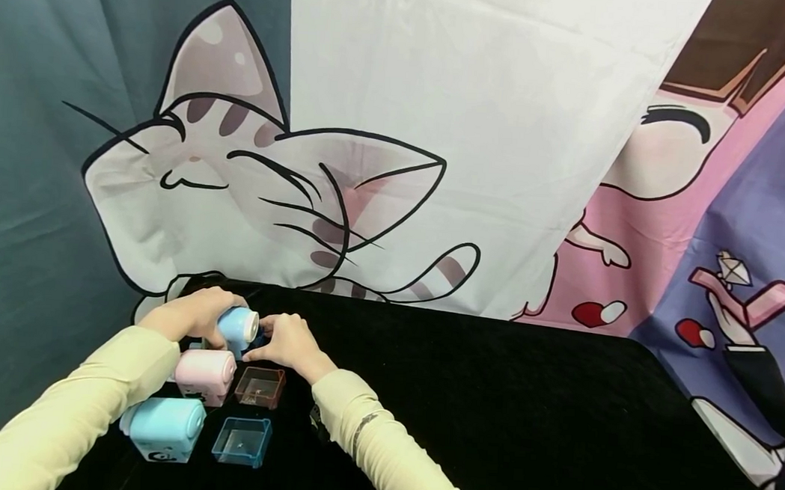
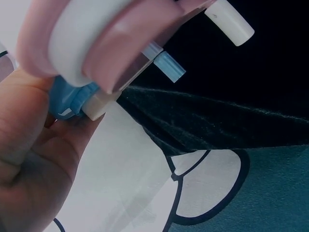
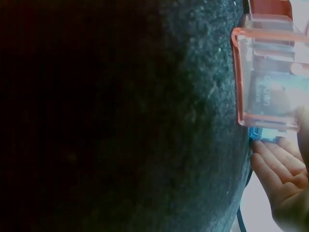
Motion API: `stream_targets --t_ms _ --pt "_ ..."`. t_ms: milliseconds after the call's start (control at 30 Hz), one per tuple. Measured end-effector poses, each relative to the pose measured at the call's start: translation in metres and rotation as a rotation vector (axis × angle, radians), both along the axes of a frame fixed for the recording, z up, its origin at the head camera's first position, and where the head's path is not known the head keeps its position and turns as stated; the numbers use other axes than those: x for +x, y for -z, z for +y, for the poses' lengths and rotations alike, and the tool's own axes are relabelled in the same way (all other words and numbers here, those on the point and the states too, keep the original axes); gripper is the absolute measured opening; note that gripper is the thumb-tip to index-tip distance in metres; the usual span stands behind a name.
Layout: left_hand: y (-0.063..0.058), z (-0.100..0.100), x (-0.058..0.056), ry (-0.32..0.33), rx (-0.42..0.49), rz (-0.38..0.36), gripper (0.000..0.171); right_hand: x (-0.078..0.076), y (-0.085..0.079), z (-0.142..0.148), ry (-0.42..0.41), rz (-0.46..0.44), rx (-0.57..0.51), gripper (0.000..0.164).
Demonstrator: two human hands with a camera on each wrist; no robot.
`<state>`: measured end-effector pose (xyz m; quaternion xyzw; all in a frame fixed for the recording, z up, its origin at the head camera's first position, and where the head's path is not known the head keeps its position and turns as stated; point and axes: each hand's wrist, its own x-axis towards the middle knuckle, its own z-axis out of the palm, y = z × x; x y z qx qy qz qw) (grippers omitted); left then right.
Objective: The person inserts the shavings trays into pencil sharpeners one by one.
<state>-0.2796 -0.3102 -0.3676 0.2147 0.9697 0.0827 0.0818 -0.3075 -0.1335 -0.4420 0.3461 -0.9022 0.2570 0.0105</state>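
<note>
In the head view, my left hand (image 1: 195,314) grips a blue crank pencil sharpener (image 1: 232,325), tilted at the far left of the black table. My right hand (image 1: 290,341) pinches a blue see-through drawer (image 3: 265,134) at that sharpener's front; its fingers partly hide the drawer. Nearer stand a pink sharpener (image 1: 204,372) and a light blue sharpener (image 1: 162,426). A reddish clear drawer (image 1: 260,387) lies before the pink one, a blue clear drawer (image 1: 242,440) before the light blue one. The left wrist view shows the pink sharpener covering part of the held one.
Black cloth (image 1: 477,407) covers the table and stretches off to the right. Behind it hangs a curtain (image 1: 380,222) printed with a cartoon cat. Crank knobs, one white (image 2: 231,23) and one blue (image 2: 170,66), stick out beside the sharpeners.
</note>
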Motion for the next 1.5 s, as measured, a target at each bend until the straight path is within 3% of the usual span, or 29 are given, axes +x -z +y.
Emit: stream_targets --t_ms 400,900,1500 --pt "-0.001 0.002 0.003 -0.001 0.005 0.007 0.065 0.001 0.004 -0.005 0.003 0.018 -0.020 0.054" --pt "-0.002 0.003 0.000 -0.002 -0.024 -0.004 0.065 -0.001 0.001 -0.008 0.030 -0.061 -0.004 0.057" --pt "-0.002 0.004 -0.002 -0.003 -0.057 -0.010 0.064 -0.001 0.000 -0.013 0.066 -0.077 0.008 0.053"
